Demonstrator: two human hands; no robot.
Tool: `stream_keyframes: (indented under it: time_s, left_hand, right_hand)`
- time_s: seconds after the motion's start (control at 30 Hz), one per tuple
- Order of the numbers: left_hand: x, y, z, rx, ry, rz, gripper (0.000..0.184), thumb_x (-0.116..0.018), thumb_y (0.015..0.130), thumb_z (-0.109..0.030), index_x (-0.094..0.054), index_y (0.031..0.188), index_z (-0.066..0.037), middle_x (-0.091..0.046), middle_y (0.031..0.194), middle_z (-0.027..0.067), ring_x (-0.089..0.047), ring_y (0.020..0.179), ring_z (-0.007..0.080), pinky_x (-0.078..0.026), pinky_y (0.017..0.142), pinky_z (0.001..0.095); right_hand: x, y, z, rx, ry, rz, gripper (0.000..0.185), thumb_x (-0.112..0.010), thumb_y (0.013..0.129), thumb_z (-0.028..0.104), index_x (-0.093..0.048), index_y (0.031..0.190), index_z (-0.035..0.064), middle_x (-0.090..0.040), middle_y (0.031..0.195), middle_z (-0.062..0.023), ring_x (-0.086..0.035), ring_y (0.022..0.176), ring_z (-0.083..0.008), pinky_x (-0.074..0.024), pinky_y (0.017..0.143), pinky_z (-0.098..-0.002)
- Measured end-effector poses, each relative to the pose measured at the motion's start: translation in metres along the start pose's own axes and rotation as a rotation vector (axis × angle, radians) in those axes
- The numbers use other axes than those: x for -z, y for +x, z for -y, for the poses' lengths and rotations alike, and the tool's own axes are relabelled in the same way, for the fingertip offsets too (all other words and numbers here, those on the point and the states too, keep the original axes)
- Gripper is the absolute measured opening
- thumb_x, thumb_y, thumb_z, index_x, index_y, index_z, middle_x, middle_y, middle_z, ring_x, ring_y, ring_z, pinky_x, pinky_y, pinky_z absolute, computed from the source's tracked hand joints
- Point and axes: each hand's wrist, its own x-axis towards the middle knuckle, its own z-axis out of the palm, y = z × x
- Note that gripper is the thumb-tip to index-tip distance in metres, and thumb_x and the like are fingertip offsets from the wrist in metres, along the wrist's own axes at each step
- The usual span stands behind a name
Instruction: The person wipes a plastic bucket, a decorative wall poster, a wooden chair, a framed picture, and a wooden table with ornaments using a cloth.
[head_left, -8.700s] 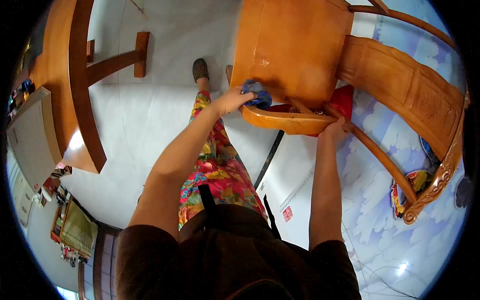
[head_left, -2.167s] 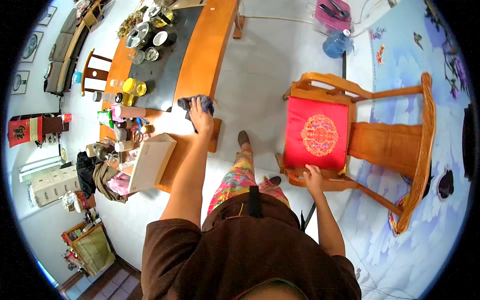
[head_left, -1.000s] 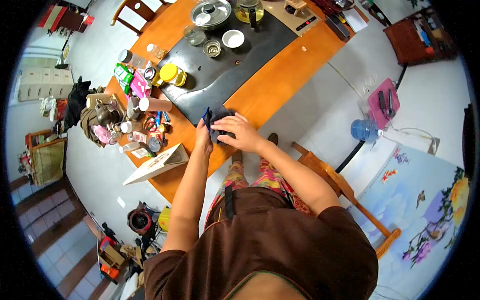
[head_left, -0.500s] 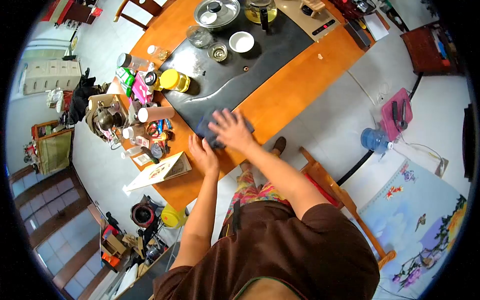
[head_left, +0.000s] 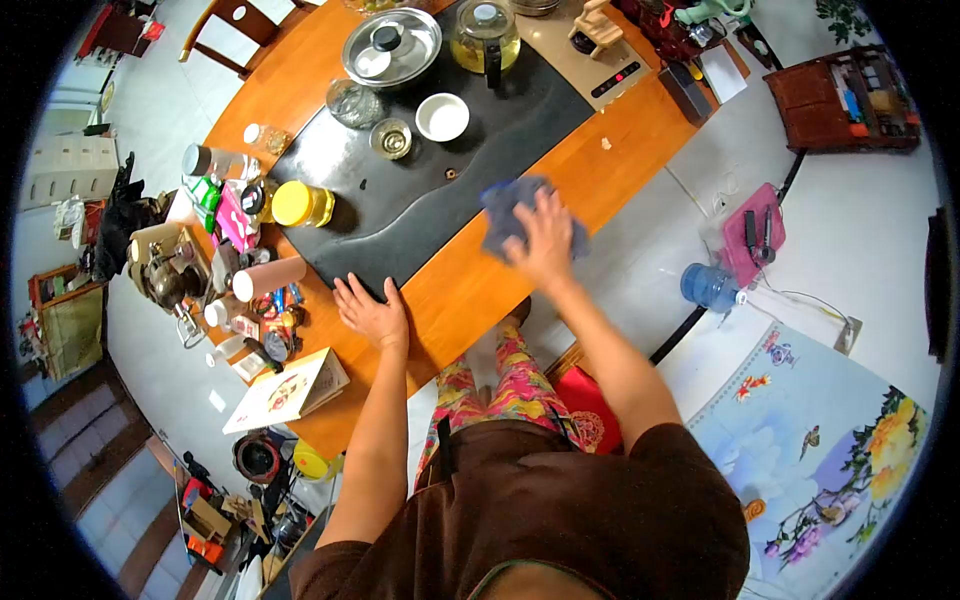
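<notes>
A blue-grey cloth (head_left: 501, 215) lies bunched at the front edge of the wooden table (head_left: 445, 310), touching the edge of the black tea tray's area. My right hand (head_left: 543, 240) presses down on this cloth and has hold of it, its fingers partly spread; part of the cloth shows past the hand on the right. My left hand (head_left: 374, 316) rests flat with fingers apart on the near left corner of the black tray (head_left: 400, 235) and the wood beside it.
Toward the back of the tray stand a white bowl (head_left: 442, 117), a glass cup (head_left: 391, 138), a lidded pan (head_left: 415, 40) and a glass teapot (head_left: 485, 50). A yellow-lidded jar (head_left: 302, 204), a pink cylinder (head_left: 270, 278) and an upright card (head_left: 290, 390) crowd the left side.
My right hand has carried the cloth rightward along the table's front edge, away from my left hand. My left hand now lies flatter on the tray corner. The whole view has shifted.
</notes>
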Motion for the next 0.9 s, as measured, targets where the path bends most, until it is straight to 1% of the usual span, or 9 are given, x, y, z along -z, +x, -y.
stream_keyframes:
  time_s: [0.07, 0.17, 0.3, 0.47, 0.57, 0.63, 0.77, 0.83, 0.9]
  left_hand:
    - [0.001, 0.001, 0.0, -0.018, -0.002, -0.01, 0.073, -0.063, 0.088, -0.049, -0.041, 0.146, -0.01, -0.03, 0.158, 0.0134, -0.028, 0.144, 0.0358, -0.024, 0.113, 0.0561]
    - [0.002, 0.002, -0.004, -0.028, 0.013, -0.009, 0.073, -0.063, 0.089, -0.048, -0.04, 0.146, -0.01, -0.029, 0.158, 0.0132, -0.028, 0.144, 0.035, -0.024, 0.113, 0.0555]
    - [0.006, -0.001, -0.002, -0.03, 0.01, 0.007, 0.071, -0.061, 0.091, -0.047, -0.039, 0.147, -0.01, -0.028, 0.159, 0.0123, -0.026, 0.145, 0.0349, -0.022, 0.114, 0.0535]
    - [0.005, 0.0, -0.003, -0.047, 0.027, -0.006, 0.07, -0.06, 0.092, -0.047, -0.039, 0.147, -0.009, -0.029, 0.158, 0.0127, -0.028, 0.144, 0.0356, -0.023, 0.114, 0.053]
    - [0.005, 0.001, -0.005, -0.042, 0.042, -0.007, 0.07, -0.06, 0.092, -0.046, -0.039, 0.147, -0.009, -0.03, 0.158, 0.0136, -0.029, 0.143, 0.036, -0.024, 0.113, 0.0538]
    - [0.002, 0.001, -0.002, -0.056, 0.054, -0.022, 0.07, -0.062, 0.09, -0.045, -0.04, 0.145, -0.008, -0.031, 0.157, 0.0142, -0.03, 0.143, 0.0361, -0.025, 0.112, 0.0548]
    - [0.007, 0.002, -0.006, -0.04, 0.065, 0.02, 0.07, -0.06, 0.091, -0.047, -0.04, 0.146, -0.008, -0.03, 0.157, 0.0143, -0.029, 0.143, 0.036, -0.024, 0.113, 0.0552]
    - [0.003, 0.003, -0.004, -0.045, 0.061, 0.006, 0.07, -0.058, 0.092, -0.049, -0.04, 0.146, -0.008, -0.03, 0.158, 0.0135, -0.028, 0.144, 0.0353, -0.023, 0.113, 0.0557]
    - [0.003, 0.001, -0.004, -0.04, 0.063, 0.004, 0.07, -0.057, 0.093, -0.049, -0.04, 0.147, -0.009, -0.029, 0.158, 0.013, -0.027, 0.144, 0.0349, -0.023, 0.113, 0.0559]
  right_hand:
    - [-0.014, -0.025, 0.039, 0.05, -0.028, 0.058, 0.076, -0.063, 0.084, 0.057, -0.042, 0.146, 0.0201, -0.024, 0.157, -0.0245, -0.019, 0.145, -0.0483, -0.0155, 0.114, -0.0647]
    - [-0.017, 0.015, 0.052, -0.012, -0.045, 0.01, 0.069, -0.063, 0.087, 0.05, -0.044, 0.147, 0.0207, -0.025, 0.157, -0.0219, -0.022, 0.143, -0.047, -0.0173, 0.113, -0.0642]
    - [-0.026, 0.123, 0.018, -0.218, -0.16, -0.176, 0.063, -0.061, 0.089, 0.043, -0.047, 0.145, 0.0204, -0.029, 0.156, -0.0197, -0.025, 0.143, -0.0445, -0.0157, 0.115, -0.0617]
    - [-0.018, 0.202, -0.031, -0.166, -0.228, -0.129, 0.063, -0.062, 0.089, 0.04, -0.045, 0.145, 0.0189, -0.029, 0.155, -0.019, -0.023, 0.144, -0.0437, -0.0173, 0.115, -0.0605]
    - [-0.023, 0.196, -0.036, -0.15, -0.238, -0.125, 0.062, -0.062, 0.088, 0.036, -0.044, 0.145, 0.0172, -0.029, 0.155, -0.02, -0.023, 0.143, -0.0439, -0.0187, 0.115, -0.0603]
    - [-0.02, 0.17, -0.028, -0.123, -0.228, -0.104, 0.061, -0.061, 0.087, 0.027, -0.044, 0.144, 0.0141, -0.031, 0.153, -0.022, -0.027, 0.141, -0.0453, -0.0219, 0.115, -0.0589]
    - [-0.018, 0.073, 0.006, -0.045, -0.169, -0.104, 0.063, -0.061, 0.084, 0.021, -0.044, 0.144, 0.0127, -0.034, 0.151, -0.024, -0.031, 0.139, -0.0475, -0.025, 0.114, -0.0601]
    - [-0.012, 0.016, 0.022, 0.003, -0.069, -0.074, 0.064, -0.061, 0.083, 0.02, -0.043, 0.145, 0.0138, -0.032, 0.153, -0.023, -0.03, 0.14, -0.0471, -0.0237, 0.114, -0.0609]
    - [0.002, -0.025, 0.029, -0.014, -0.025, 0.02, 0.066, -0.065, 0.081, 0.017, -0.046, 0.144, 0.0136, -0.033, 0.152, -0.0226, -0.028, 0.142, -0.0453, -0.0208, 0.114, -0.0629]
